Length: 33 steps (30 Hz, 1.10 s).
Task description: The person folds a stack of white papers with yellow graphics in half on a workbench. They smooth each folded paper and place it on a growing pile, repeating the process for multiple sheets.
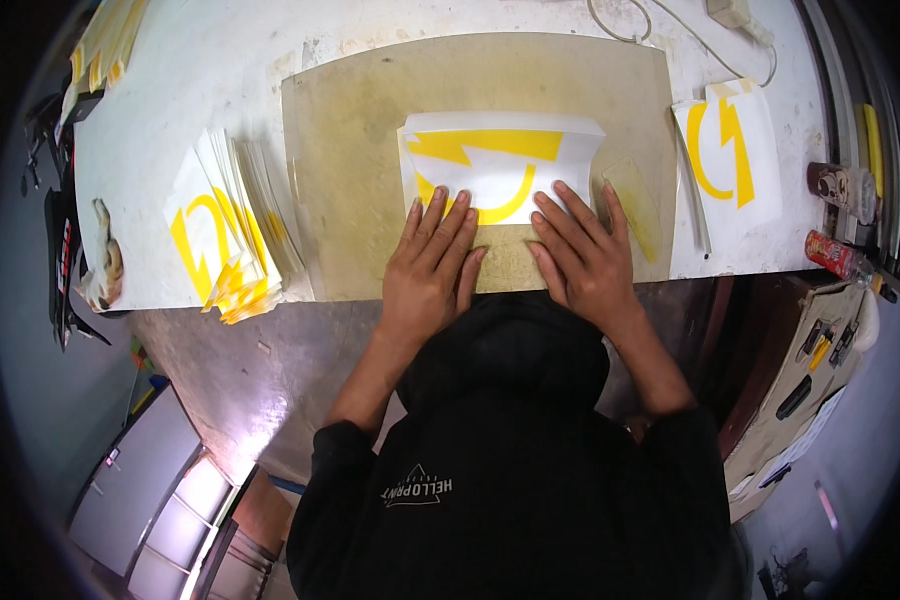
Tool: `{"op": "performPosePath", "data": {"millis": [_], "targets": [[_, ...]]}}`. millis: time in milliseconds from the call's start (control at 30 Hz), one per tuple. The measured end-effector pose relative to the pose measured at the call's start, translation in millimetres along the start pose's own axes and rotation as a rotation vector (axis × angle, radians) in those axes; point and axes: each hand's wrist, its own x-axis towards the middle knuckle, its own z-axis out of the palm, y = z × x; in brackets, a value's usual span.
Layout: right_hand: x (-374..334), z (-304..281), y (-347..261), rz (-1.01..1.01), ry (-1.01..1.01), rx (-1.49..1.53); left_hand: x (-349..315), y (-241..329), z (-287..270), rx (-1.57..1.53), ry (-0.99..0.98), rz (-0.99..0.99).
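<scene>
A white sheet with bold yellow shapes (495, 178) lies on a translucent, stained mat (345, 130) in front of me. Its far edge looks doubled or lifted, as if folded over or layered; I cannot tell which. My left hand (430, 262) rests palm down, fingertips on the sheet's near left corner. Spread over the near right part is my right hand (588, 252), its little finger reaching past the edge onto the mat. Both hands have their fingers stretched out and grasp nothing.
Left of the mat stands a fanned stack of similar yellow-and-white sheets (232, 225), overhanging the table's near edge. More printed sheets (730, 150) lie at the right. A cable (705, 48) runs along the far right. A red can-like container (835, 255) sits at the right edge.
</scene>
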Motion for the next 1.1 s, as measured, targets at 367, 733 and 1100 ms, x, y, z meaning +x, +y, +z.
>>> {"op": "performPosePath", "data": {"millis": [367,733,1100], "targets": [[27,17,-13,0.134,0.117,0.004,24,10,11,0.109,0.233,-0.088],[48,14,-32,0.163,0.109,0.008,8,-21,-27,0.137,0.209,-0.205],[-1,-17,16,0.311,0.147,-0.118,13,-7,-20,0.231,0.211,-0.197]]}}
